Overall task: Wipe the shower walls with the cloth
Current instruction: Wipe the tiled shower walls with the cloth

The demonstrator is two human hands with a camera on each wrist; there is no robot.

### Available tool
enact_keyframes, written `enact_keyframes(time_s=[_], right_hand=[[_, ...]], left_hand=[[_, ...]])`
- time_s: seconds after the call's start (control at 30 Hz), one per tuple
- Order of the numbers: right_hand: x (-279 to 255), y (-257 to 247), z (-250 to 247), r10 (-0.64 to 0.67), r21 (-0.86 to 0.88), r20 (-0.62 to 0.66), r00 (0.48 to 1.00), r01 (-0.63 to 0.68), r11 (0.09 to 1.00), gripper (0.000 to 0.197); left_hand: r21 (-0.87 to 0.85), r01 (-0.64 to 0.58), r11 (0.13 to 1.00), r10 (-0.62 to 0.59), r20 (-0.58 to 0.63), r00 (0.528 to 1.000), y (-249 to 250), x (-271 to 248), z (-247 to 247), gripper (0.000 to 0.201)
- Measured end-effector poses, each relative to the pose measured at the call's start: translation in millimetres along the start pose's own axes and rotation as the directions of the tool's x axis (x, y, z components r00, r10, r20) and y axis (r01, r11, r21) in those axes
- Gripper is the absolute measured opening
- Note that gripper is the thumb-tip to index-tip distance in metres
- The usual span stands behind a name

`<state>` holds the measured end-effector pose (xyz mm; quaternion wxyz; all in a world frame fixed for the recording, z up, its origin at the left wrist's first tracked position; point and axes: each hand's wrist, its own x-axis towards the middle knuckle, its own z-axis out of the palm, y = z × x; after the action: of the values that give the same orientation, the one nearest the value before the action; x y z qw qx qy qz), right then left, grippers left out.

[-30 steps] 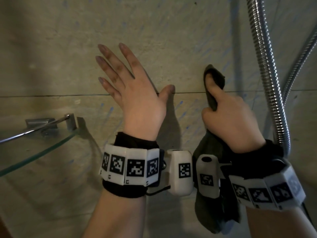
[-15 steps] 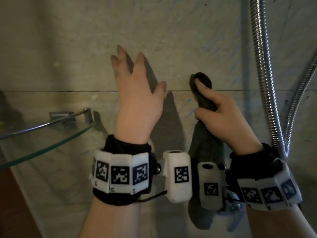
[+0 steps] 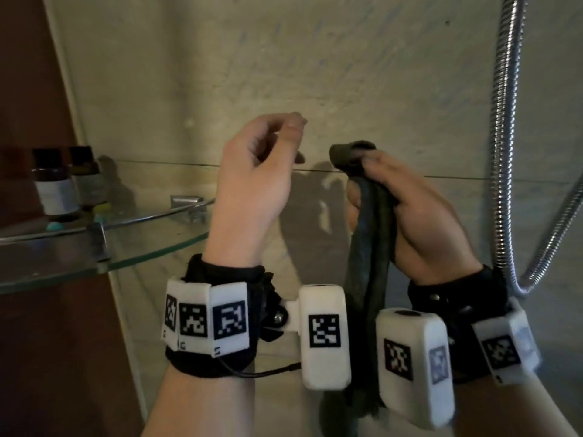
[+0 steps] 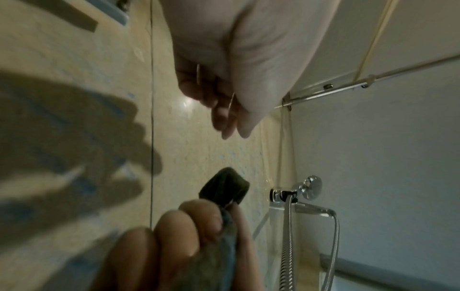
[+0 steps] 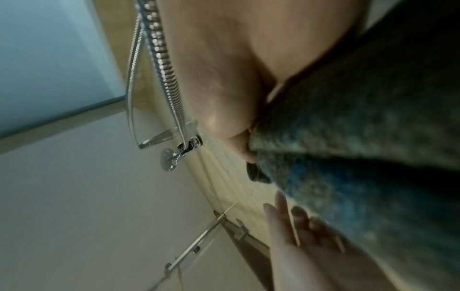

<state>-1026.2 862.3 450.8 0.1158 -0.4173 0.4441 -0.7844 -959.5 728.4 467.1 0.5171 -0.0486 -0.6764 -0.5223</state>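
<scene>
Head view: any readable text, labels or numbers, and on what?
No readable words or numbers.
Bottles on the glass shelf: pale labels, too blurred to read.
Wrist bands: square black-and-white code markers only, no letters.

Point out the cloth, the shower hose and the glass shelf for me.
cloth (image 3: pixel 370 247): head view, on the hanging strip below the right hand's grip.
shower hose (image 3: pixel 504 152): head view, on the upright metal run.
glass shelf (image 3: pixel 151 247): head view, on the curved front edge.
</scene>
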Motion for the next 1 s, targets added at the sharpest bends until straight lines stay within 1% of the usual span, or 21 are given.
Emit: enact_keyframes(time_s=[0.07, 0.13, 0.17, 0.23, 0.3, 0.33, 0.37, 0.4, 0.43, 0.5, 0.57, 0.63, 0.73, 0.77, 0.83, 0.9, 0.93, 1.0], right_hand=[[0, 1, 4, 0.050, 0.117, 0.145, 0.988, -0.067, 0.991, 0.023], [0, 1, 8, 0.076, 0.191, 0.290, 0.954, -0.136, 0.972, 0.025], [0, 1, 10, 0.081, 0.213, 0.343, 0.936, -0.162, 0.963, 0.025], [1, 2, 12, 0.087, 0.240, 0.414, 0.906, -0.200, 0.950, 0.026], [1, 4, 13, 0.097, 0.246, 0.451, 0.887, -0.228, 0.942, 0.032], [1, 5, 13, 0.097, 0.248, 0.465, 0.880, -0.235, 0.940, 0.033], [1, 5, 13, 0.095, 0.249, 0.475, 0.875, -0.238, 0.939, 0.033], [1, 5, 13, 0.091, 0.252, 0.481, 0.872, -0.237, 0.938, 0.033], [1, 5, 12, 0.087, 0.250, 0.480, 0.873, -0.231, 0.940, 0.032], [0, 6, 10, 0.079, 0.218, 0.448, 0.890, -0.195, 0.956, 0.030], [-2, 6, 6, 0.082, 0.159, 0.383, 0.920, -0.154, 0.975, 0.026], [-4, 7, 1, 0.088, 0.089, 0.292, 0.952, -0.119, 0.989, 0.021], [-8, 9, -7, 0.090, 0.000, 0.197, 0.976, -0.092, 0.996, 0.013], [-10, 9, -10, 0.100, -0.033, 0.189, 0.977, -0.095, 0.995, 0.016], [-12, 9, -16, 0.120, -0.087, 0.217, 0.969, -0.103, 0.991, 0.027], [-15, 8, -19, 0.135, -0.105, 0.238, 0.962, -0.113, 0.988, 0.033], [-16, 7, -19, 0.136, -0.099, 0.229, 0.964, -0.116, 0.988, 0.030], [-18, 5, -19, 0.111, -0.061, 0.180, 0.977, -0.102, 0.993, 0.015]], left_hand=[[-0.106, 0.086, 0.991, -0.069, 0.157, 0.985, 0, -1, -3, 0.023], [-0.189, 0.152, 0.970, -0.088, 0.310, 0.947, 1, -3, -5, 0.026], [-0.226, 0.192, 0.955, -0.099, 0.365, 0.926, 1, -4, -7, 0.027], [-0.287, 0.258, 0.923, -0.122, 0.418, 0.900, 0, -4, -9, 0.027], [-0.316, 0.276, 0.908, -0.131, 0.410, 0.903, -1, -3, -12, 0.030], [-0.335, 0.282, 0.899, -0.134, 0.402, 0.906, -2, -3, -13, 0.026], [-0.357, 0.290, 0.888, -0.137, 0.397, 0.908, -2, -2, -14, 0.018], [-0.370, 0.287, 0.884, -0.134, 0.387, 0.912, -3, -2, -15, 0.013], [-0.369, 0.278, 0.887, -0.133, 0.373, 0.918, -3, -2, -16, 0.014], [-0.344, 0.261, 0.902, -0.136, 0.348, 0.928, -1, -1, -17, 0.013], [-0.324, 0.256, 0.911, -0.148, 0.322, 0.935, 5, -1, -16, 0.014], [-0.324, 0.250, 0.913, -0.150, 0.303, 0.941, 13, -1, -16, 0.015], [-0.282, 0.231, 0.931, -0.140, 0.309, 0.941, 22, -4, -14, 0.017], [-0.268, 0.232, 0.935, -0.143, 0.314, 0.939, 25, -5, -14, 0.018], [-0.252, 0.242, 0.937, -0.160, 0.307, 0.938, 26, -6, -13, 0.018], [-0.252, 0.260, 0.932, -0.184, 0.290, 0.939, 27, -5, -12, 0.019], [-0.259, 0.275, 0.926, -0.200, 0.281, 0.939, 26, -5, -13, 0.019], [-0.272, 0.323, 0.906, -0.252, 0.267, 0.930, 23, -4, -16, 0.018]])
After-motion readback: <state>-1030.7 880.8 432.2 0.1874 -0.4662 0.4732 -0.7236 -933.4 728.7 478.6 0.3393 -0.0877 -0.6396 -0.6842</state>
